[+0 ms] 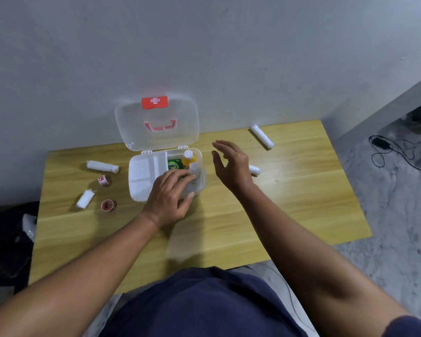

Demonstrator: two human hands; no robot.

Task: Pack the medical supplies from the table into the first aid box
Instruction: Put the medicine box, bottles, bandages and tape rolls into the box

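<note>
Three white bandage rolls [102, 166], two red tape rolls [104, 180] and one gauze pad [85, 198] lie on the table [301, 190] as the left hand [170, 198] rests on the open first aid box [141, 176], right hand [231, 166] open, empty.

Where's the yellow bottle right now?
The yellow bottle stands inside the first aid box, at its far right corner, beside a green item and just beyond the left hand.

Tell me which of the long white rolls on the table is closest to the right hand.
The short-looking roll just behind the right hand, partly hidden by it. The roll near the far right corner and the one left of the first aid box lie much farther off.
</note>
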